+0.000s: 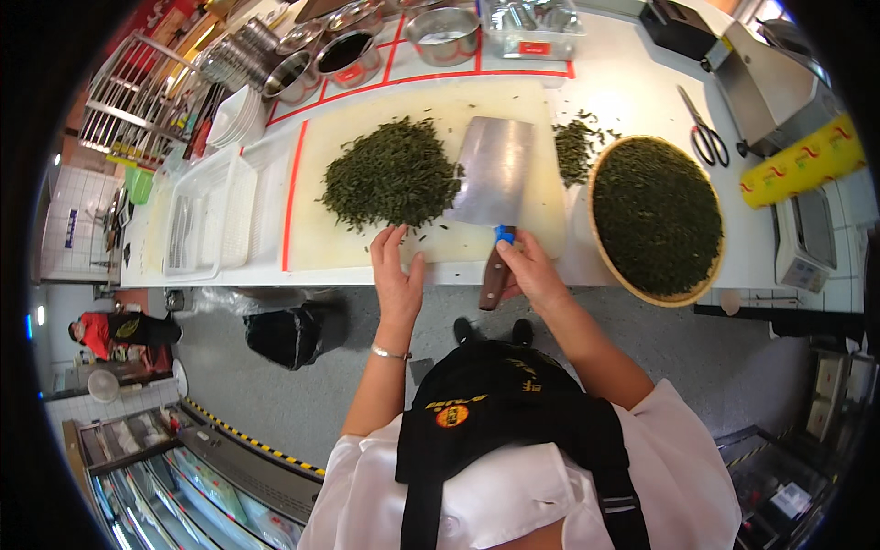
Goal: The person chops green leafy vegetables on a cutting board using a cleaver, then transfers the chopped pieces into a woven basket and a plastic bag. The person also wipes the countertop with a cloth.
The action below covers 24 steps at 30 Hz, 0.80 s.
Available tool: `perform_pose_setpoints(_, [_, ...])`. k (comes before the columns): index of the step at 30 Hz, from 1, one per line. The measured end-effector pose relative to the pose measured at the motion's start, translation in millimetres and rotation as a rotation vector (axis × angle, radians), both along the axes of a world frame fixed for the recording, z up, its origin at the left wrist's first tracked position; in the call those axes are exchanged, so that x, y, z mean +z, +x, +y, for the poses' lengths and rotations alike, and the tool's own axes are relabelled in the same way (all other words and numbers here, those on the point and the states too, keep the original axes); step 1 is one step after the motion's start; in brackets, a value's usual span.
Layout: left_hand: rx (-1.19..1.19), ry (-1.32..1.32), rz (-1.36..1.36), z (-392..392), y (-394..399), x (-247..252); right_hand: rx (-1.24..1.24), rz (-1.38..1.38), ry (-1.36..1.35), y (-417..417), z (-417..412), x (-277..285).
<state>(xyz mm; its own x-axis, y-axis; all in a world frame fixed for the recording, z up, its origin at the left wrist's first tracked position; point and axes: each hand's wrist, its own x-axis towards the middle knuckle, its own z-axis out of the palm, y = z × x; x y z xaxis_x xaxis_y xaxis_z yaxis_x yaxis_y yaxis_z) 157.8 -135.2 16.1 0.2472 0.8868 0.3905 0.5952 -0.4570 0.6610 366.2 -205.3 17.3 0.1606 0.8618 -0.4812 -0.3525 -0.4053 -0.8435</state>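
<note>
My right hand (528,268) holds the dark wooden handle of a wide cleaver (496,168), with blue wrapping near the blade. The blade lies over the pale cutting board (330,251), its left edge at a heap of chopped dark green leafy pieces (392,172). My left hand (397,271) is at the heap's near edge, fingers apart, holding nothing. Right of the board, a round woven basket (715,265) is filled with similar finely chopped greens (653,213). Loose green pieces (576,144) lie between board and basket.
White plastic baskets (213,213) and stacked white bowls (237,117) stand left. Metal pots (349,58) and a clear container (533,34) line the back. Scissors (705,130), a yellow film roll (801,161) and a scale (804,240) are right. A person (124,330) stands far left.
</note>
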Motion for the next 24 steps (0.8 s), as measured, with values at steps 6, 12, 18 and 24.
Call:
perform_pose_setpoints(6, [-0.022, 0.135, 0.064, 53.0, 5.3, -15.9, -0.050, -0.146, 0.108, 4.8, 17.4, -25.5])
perform_pose_setpoints(12, [-0.072, 0.236, 0.083, 69.3, 16.2, -9.0, -0.154, -0.301, 0.100, -6.8, 11.9, -1.5])
perform_pose_setpoints(18, [-0.309, 0.307, 0.203, 75.5, 54.2, 13.6, 0.039, -0.868, 0.056, 2.5, 7.5, 0.6])
perform_pose_setpoints(24, [-0.748, 0.157, 0.167, 46.9, 133.1, 49.0, -0.249, -1.352, 0.317, 62.0, -11.2, 41.6])
